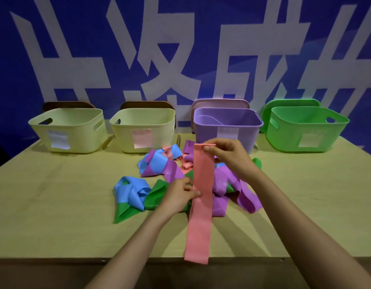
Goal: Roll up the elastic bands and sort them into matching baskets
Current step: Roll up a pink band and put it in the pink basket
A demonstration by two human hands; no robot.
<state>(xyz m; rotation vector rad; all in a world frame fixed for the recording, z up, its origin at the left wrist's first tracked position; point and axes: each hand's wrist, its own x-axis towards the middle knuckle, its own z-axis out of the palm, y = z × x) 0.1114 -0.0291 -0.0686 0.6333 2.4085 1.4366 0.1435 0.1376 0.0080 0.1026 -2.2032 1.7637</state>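
Note:
A long pink elastic band (201, 207) hangs stretched flat above the table, its lower end reaching past the front edge. My right hand (229, 156) pinches its top end, in front of the purple basket (226, 127). My left hand (180, 195) pinches the band's left edge about halfway down. Under the band lies a tangled pile of blue, purple, green and pink bands (159, 163). A blue and green bundle (130, 195) lies at the pile's left. Four baskets stand in a row at the back: two cream ones (69, 130) (142, 129), the purple one and a green one (305, 130).
Each basket carries a paper label on its front. Lids lean behind the baskets against a blue wall with large white characters. The wooden table (55, 205) has bare surface to the left and right of the pile; its front edge runs just below my forearms.

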